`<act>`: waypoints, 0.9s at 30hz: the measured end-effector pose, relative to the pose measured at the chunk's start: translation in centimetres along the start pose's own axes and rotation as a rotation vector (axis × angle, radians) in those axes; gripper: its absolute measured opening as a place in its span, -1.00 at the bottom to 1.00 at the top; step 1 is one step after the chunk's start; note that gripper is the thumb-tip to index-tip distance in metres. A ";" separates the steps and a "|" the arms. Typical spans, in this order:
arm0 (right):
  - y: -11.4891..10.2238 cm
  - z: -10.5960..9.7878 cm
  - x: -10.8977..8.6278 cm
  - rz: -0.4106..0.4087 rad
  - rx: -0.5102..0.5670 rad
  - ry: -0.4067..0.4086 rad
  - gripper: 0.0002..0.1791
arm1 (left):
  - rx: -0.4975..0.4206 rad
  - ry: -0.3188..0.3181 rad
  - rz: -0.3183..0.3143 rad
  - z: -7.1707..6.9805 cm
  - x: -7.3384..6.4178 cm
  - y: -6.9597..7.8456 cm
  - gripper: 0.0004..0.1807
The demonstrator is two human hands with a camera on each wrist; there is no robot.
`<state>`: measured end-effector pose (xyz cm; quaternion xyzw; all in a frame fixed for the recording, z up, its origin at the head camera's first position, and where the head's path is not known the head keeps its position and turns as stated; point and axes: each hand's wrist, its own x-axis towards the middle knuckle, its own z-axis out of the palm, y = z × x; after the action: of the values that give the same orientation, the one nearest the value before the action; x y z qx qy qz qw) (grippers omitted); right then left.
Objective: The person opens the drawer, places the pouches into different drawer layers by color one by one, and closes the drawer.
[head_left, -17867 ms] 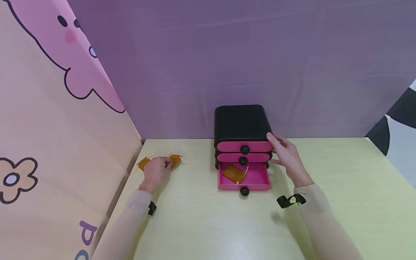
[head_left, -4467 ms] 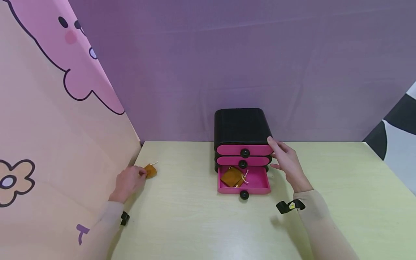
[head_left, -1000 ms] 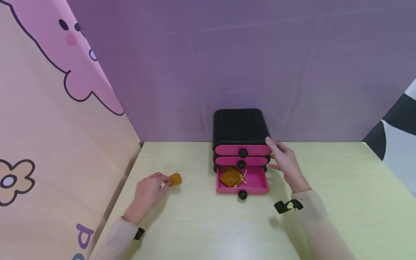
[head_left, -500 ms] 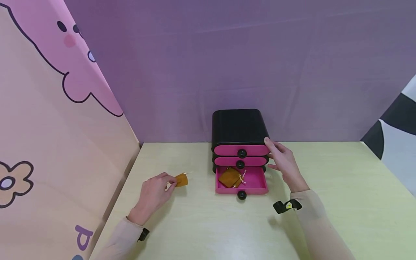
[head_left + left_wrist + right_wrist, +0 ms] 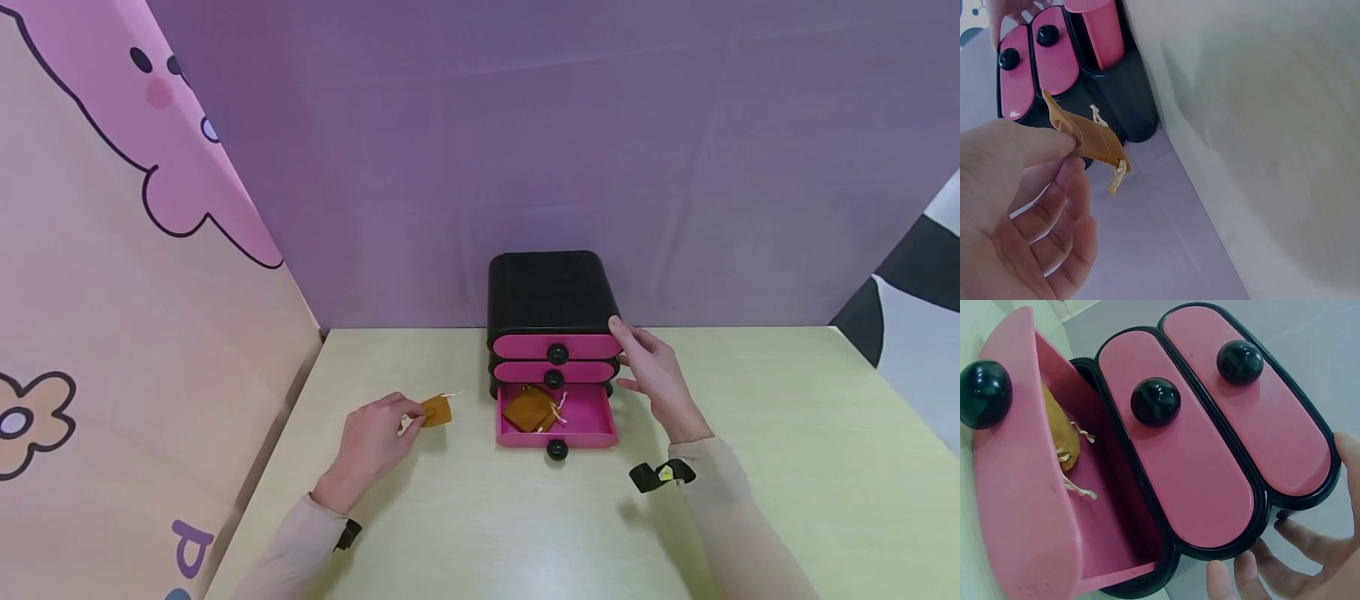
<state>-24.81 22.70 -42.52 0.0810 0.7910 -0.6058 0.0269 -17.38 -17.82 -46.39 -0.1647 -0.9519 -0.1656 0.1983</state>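
Between thumb and index finger, my left hand point(image 5: 375, 442) pinches a small mustard-brown drawstring pouch point(image 5: 437, 411) over the table, left of the drawer cabinet. In the left wrist view the pouch point(image 5: 1094, 140) hangs flat with cream cords at its far end. The black cabinet point(image 5: 551, 292) has three pink drawers with round black knobs. Its bottom drawer point(image 5: 596, 421) is pulled out and contains overlapping brown pouches point(image 5: 531, 408) with cream cords. My right hand point(image 5: 660, 379) rests against the cabinet's right side, thumb at the top front corner, fingers loosely spread.
The cabinet stands on a pale wooden table point(image 5: 465, 517), close to a purple backdrop point(image 5: 465, 167). A cartoon-printed panel point(image 5: 150, 317) borders the table's left edge. The upper pink drawer point(image 5: 517, 346) and middle drawer point(image 5: 517, 372) are pushed in.
Earlier, pouches lay on the table at the left and one in the drawer; now more are in it. Over the last second my left hand has carried its pouch rightward. The right hand stayed.
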 end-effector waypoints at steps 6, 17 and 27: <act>0.0 0.1 0.0 0.007 -0.005 0.003 0.08 | -0.006 0.010 0.039 0.2 0.6 1.0 -0.96; -0.1 0.0 -0.1 0.005 -0.007 -0.002 0.08 | -0.029 -0.015 0.063 0.7 1.4 2.6 -0.94; 0.0 0.0 0.0 0.011 -0.006 0.004 0.08 | -0.029 -0.018 0.144 2.3 2.1 4.7 -0.94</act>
<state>-24.84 22.73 -42.53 0.0864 0.7925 -0.6030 0.0291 -18.18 -12.24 -46.30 -0.2372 -0.9368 -0.1631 0.1987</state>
